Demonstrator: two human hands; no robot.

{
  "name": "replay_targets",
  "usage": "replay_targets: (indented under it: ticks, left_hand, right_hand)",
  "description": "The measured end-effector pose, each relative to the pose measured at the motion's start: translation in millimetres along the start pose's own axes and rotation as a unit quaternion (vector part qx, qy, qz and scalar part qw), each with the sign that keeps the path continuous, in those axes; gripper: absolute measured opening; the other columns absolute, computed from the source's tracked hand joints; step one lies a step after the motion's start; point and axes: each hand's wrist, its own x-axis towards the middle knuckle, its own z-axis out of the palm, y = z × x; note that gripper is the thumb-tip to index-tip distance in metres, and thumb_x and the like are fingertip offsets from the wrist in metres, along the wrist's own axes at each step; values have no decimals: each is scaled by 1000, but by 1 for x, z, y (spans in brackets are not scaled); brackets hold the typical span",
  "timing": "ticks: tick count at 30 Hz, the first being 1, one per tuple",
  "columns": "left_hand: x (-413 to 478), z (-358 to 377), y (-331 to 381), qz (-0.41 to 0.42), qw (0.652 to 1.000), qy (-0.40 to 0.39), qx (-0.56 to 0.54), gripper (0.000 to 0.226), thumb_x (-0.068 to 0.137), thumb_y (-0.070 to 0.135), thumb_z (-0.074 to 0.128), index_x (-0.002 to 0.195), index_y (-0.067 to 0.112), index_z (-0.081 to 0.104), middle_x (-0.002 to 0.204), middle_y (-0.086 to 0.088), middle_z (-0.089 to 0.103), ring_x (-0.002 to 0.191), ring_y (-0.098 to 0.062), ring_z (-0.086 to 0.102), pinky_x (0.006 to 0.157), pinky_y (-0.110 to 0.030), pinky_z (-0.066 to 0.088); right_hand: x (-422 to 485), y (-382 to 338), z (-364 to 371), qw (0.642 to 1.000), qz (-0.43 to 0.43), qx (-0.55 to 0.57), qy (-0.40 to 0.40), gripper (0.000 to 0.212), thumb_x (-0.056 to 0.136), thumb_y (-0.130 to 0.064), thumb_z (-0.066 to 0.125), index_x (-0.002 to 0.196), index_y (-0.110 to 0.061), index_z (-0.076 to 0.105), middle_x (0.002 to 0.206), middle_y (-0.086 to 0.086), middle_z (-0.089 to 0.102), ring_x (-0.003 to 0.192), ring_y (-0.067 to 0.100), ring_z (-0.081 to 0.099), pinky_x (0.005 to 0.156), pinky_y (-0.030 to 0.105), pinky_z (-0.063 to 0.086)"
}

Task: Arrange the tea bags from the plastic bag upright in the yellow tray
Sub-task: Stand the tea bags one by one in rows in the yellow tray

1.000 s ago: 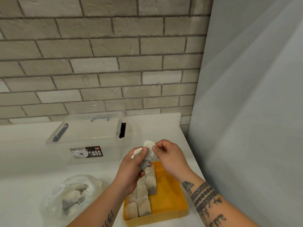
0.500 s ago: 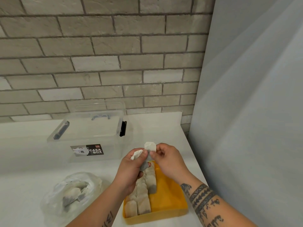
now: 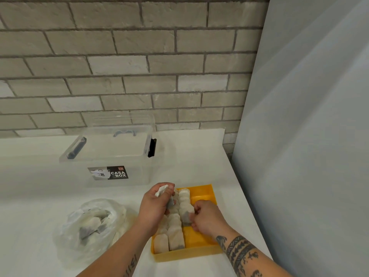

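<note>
1. While the yellow tray (image 3: 186,255) sits at the lower centre of the frame on the white worktop (image 3: 30,196), rows of tea bags (image 3: 175,226) stand packed upright along its left side.
2. The right hand (image 3: 206,216) pinches one tea bag (image 3: 186,216) between thumb and fingertips, against the right-most row.
3. The left hand (image 3: 155,206), just left of the rows, has its fingers curled round a spare bag or two, and a white paper tag (image 3: 161,191) pokes out at the top.
4. More bags lie loose in the plastic bag (image 3: 89,222) at the lower left.
5. These bags look very light, soft and limp, with thin paper that likely tears or creases under a hard squeeze.
6. The best hold is probably a gentle pinch on the upper edge or the flat sides, so that the filled lower part goes down first.
7. A lone bag likely slumps, so it needs its neighbours for support.
</note>
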Motion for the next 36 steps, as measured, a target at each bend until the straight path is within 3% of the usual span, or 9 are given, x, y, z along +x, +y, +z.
replay_targets:
  ticks: [2,5,16,24,29,33,36]
  left_hand:
    - [0,1,-2,5,1000,2,4,13,97,31,66,91,30,77,83,1,74,72,-16,64,56,-31,49]
    - [-1,1,-5,13,1000,2,13,13,98,31,65,91,31,76,85,0,74,74,-17,66,58,-31,52]
    - [-5,2,-4,18,1000,8,15,13,99,27,63,95,22,75,83,1,73,69,-9,64,53,-24,51]
    - [-3,2,-1,-7,1000,13,13,16,100,25,59,95,17,71,83,-1,74,67,-12,64,53,-29,49]
    - [7,-2,3,-65,997,-4,-45,16,98,20,51,94,11,64,84,-6,71,63,-20,61,47,-27,37]
    - [11,0,10,-51,996,-24,-62,17,100,30,60,101,16,70,79,-5,62,63,-17,55,45,-26,34]
    - [12,5,19,-35,995,-46,-80,16,98,33,65,102,22,76,76,-4,62,62,-15,52,46,-27,33]
  right_hand:
    - [2,5,6,999,4,-38,0,9,89,-26,70,86,-20,65,83,-3,69,78,18,67,67,33,58]
    - [3,5,10,997,3,-72,14,8,89,-31,71,90,-25,66,90,-8,67,77,10,59,55,18,41]
    - [1,4,16,997,21,-72,13,28,82,-38,78,96,-30,55,93,-10,63,81,10,60,62,23,45]
    - [-1,1,10,998,8,-66,19,30,86,-37,75,105,-28,53,96,-9,61,86,10,59,65,22,45]
    - [5,-17,-4,997,-61,24,41,17,95,-30,64,109,-26,56,102,-9,61,95,10,60,80,21,49]
    - [4,-41,-16,987,-125,84,48,14,96,-34,63,107,-25,66,101,-16,64,94,-1,59,77,9,44]
    - [1,-54,-23,981,-149,116,44,19,94,-37,66,106,-23,71,100,-15,69,94,-2,61,79,11,47]
